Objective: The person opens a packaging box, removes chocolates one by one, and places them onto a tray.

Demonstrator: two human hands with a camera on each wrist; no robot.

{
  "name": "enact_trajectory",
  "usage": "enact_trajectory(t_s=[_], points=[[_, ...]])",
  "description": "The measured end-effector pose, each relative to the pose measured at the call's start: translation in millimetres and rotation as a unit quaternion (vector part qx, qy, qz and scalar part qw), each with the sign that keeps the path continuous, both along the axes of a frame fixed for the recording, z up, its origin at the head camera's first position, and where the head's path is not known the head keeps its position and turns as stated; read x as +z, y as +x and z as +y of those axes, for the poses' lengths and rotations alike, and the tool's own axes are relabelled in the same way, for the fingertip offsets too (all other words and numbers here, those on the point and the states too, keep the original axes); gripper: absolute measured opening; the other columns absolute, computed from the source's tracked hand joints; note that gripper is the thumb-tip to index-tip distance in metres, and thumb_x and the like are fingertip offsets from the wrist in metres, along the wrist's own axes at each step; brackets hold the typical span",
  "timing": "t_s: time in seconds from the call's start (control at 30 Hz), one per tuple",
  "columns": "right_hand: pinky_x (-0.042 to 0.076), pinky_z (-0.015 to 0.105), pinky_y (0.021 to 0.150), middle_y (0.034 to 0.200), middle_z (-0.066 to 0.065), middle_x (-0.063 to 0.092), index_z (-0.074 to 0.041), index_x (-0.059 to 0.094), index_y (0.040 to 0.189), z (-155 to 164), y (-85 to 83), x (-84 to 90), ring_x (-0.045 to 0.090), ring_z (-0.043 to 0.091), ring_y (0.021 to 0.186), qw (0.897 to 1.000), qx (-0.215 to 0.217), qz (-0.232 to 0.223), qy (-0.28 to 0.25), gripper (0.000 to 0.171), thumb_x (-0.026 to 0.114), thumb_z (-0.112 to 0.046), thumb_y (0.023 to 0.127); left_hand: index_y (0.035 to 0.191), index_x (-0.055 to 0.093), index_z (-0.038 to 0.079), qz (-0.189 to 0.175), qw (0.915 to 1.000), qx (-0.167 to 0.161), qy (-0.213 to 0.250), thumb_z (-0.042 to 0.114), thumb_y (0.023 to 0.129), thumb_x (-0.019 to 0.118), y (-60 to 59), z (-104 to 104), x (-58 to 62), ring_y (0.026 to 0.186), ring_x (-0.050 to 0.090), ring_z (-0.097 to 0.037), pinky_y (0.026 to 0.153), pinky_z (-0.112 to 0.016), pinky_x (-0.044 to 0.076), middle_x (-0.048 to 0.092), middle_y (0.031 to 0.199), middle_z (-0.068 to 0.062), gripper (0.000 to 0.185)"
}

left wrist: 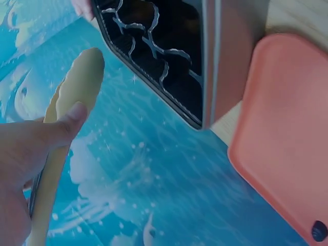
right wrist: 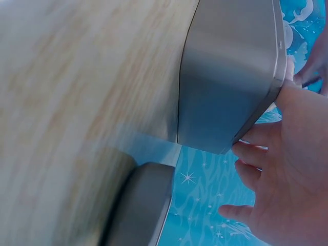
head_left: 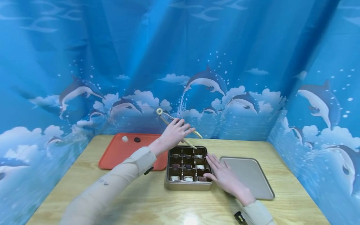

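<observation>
My left hand grips a pair of cream tongs over the back of a metal tin. The tongs' two tips stand apart, with nothing visible between them. A dark divided insert fills the tin; several of its compartments hold chocolates, among them a white one and a brown one. Along the tin's right rim lies my right hand, its fingers stretched out and the thumb at the front right corner. In the right wrist view its fingers sit at the edge of the tin.
An orange-red tray is at the left, partly behind my left arm, with a white piece and a dark piece on it. To the right lies a flat metal lid. A blue dolphin-print curtain stands behind the wooden table.
</observation>
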State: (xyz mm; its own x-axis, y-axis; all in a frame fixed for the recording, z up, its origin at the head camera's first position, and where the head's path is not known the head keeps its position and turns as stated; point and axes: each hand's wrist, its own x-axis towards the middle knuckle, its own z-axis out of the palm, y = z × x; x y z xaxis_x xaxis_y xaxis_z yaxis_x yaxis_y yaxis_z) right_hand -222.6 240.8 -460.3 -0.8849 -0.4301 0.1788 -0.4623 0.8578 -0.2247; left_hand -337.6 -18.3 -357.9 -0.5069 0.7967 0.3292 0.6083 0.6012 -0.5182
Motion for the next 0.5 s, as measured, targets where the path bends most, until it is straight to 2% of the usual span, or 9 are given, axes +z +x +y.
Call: enact_trajectory(t_s=[0.23, 0.33, 0.5], points=[[0.018, 0.066, 0.117, 0.164, 0.015, 0.022, -0.001, 0.030, 0.158, -1.2, 0.4, -0.2, 0.022, 0.036, 0.151, 1.000, 0.001, 0.006, 0.000, 0.073, 0.053, -0.044, 0.103, 0.145, 0.055, 0.035, 0.011, 0.9982, -0.031, -0.051, 0.017, 0.094, 0.073, -2.1, 25.2, -7.4, 0.128, 0.051, -0.020, 0.114, -0.040, 0.036, 0.062, 0.135, 0.009, 0.057], [0.018, 0.065, 0.117, 0.164, 0.014, 0.021, -0.001, 0.029, 0.158, -0.7, 0.8, 0.4, 0.021, 0.035, 0.152, 1.000, -0.003, 0.004, 0.002, 0.074, 0.053, -0.045, 0.103, 0.141, 0.060, 0.035, 0.010, 0.9965, -0.055, -0.063, 0.014, 0.096, 0.070, -3.2, 31.9, -11.6, 0.127, 0.052, -0.020, 0.116, -0.040, 0.035, 0.064, 0.133, 0.009, 0.051], [0.017, 0.065, 0.117, 0.165, 0.012, 0.020, -0.002, 0.028, 0.158, 0.1, 0.2, 0.3, 0.020, 0.033, 0.152, 1.000, -0.007, -0.003, 0.005, 0.074, 0.052, -0.046, 0.103, 0.136, 0.064, 0.038, 0.018, 0.9921, -0.073, -0.100, 0.014, 0.097, 0.067, -6.5, 40.5, -17.9, 0.131, 0.052, -0.018, 0.118, -0.038, 0.032, 0.066, 0.131, 0.011, 0.046]])
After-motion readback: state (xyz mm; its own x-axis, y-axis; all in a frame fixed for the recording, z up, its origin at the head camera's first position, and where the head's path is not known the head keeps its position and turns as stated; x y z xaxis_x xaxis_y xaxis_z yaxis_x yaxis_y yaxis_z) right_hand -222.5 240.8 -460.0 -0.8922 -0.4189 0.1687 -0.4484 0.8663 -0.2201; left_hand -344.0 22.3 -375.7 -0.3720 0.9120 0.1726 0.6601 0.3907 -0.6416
